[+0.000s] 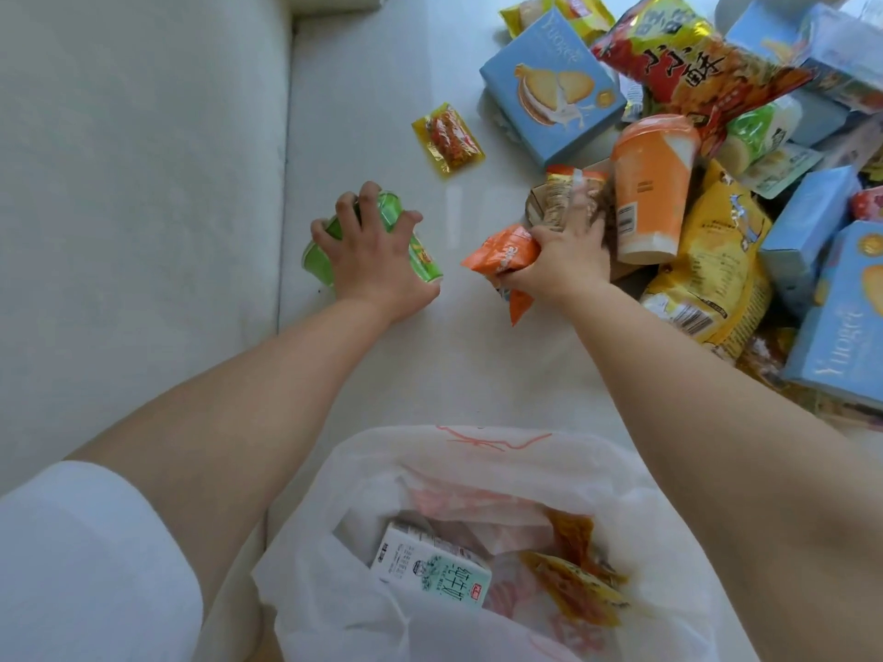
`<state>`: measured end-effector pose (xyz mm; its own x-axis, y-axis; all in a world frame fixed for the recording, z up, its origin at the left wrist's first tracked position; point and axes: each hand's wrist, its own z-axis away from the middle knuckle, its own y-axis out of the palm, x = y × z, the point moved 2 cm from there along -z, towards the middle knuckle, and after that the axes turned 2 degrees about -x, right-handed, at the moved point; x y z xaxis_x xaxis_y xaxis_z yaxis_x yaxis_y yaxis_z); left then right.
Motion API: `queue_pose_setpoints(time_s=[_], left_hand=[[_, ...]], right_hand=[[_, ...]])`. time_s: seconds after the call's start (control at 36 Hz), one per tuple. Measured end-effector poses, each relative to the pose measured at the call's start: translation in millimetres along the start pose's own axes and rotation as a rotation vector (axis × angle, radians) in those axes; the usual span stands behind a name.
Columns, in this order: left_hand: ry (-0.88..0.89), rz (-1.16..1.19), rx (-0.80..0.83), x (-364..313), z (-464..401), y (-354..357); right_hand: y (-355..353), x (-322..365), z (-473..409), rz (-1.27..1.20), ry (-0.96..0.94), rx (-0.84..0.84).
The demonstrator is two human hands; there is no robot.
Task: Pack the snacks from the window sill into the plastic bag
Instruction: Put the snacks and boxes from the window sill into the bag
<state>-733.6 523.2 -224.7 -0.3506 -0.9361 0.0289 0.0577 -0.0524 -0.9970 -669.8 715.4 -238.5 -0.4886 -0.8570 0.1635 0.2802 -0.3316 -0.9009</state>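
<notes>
My left hand (370, 253) grips a green snack cup (420, 260) lying on its side on the white window sill (382, 112). My right hand (564, 260) holds a small orange snack packet (504, 253), with its fingers reaching onto a clear-wrapped brown snack (559, 198) in the pile. The white plastic bag (363, 475) stands open at the bottom of the view. Inside it lie a milk carton (432, 566) and yellow-orange packets (573, 585).
A heap of snacks fills the right: an orange cup (652, 183), blue biscuit boxes (549, 83), a red crisp bag (688, 54), a yellow bag (716, 269). A small yellow sachet (448, 140) lies alone. A white wall (143, 160) borders the sill on the left.
</notes>
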Motion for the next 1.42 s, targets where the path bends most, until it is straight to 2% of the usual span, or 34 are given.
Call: queue_pose_setpoints(time_s=[0.08, 0.17, 0.28, 0.36, 0.44, 0.61, 0.72, 0.89, 1.03, 1.22, 1.33, 1.42], left_hand=[[0.000, -0.005, -0.016, 0, -1, 2], [0.006, -0.005, -0.023, -2, -2, 2], [0.016, -0.005, -0.017, -4, -4, 2], [0.017, -0.006, -0.023, -4, -4, 2], [-0.004, 0.016, -0.043, 2, 1, 2], [-0.136, 0.091, -0.046, 21, 26, 3], [-0.195, 0.187, -0.052, 33, 50, 0], [-0.164, 0.377, -0.127, 31, 103, -16], [-0.142, 0.634, -0.330, 27, 147, -37], [-0.029, 0.825, -0.462, 23, 208, -61], [0.041, 0.919, -0.439, 22, 239, -59], [0.116, 0.947, -0.314, 20, 262, -46]], right_hand=[[3, -2, -5, 0.028, 0.011, 0.010], [3, 1, -11, 0.103, 0.028, -0.030], [7, 9, -7, 0.089, 0.050, -0.114], [19, 13, 10, 0.038, -0.023, -0.178], [42, 17, 38, -0.032, -0.106, -0.147], [66, 7, 83, -0.362, 0.066, -0.064], [59, 0, 107, -0.668, 0.171, -0.101], [19, -13, 149, -0.971, 0.107, -0.140], [-9, -28, 198, -1.155, -0.006, 0.085], [-5, -60, 255, -1.249, -0.089, 0.444], [11, -75, 270, -1.034, -0.046, 0.636], [23, -80, 270, -0.816, -0.047, 0.624]])
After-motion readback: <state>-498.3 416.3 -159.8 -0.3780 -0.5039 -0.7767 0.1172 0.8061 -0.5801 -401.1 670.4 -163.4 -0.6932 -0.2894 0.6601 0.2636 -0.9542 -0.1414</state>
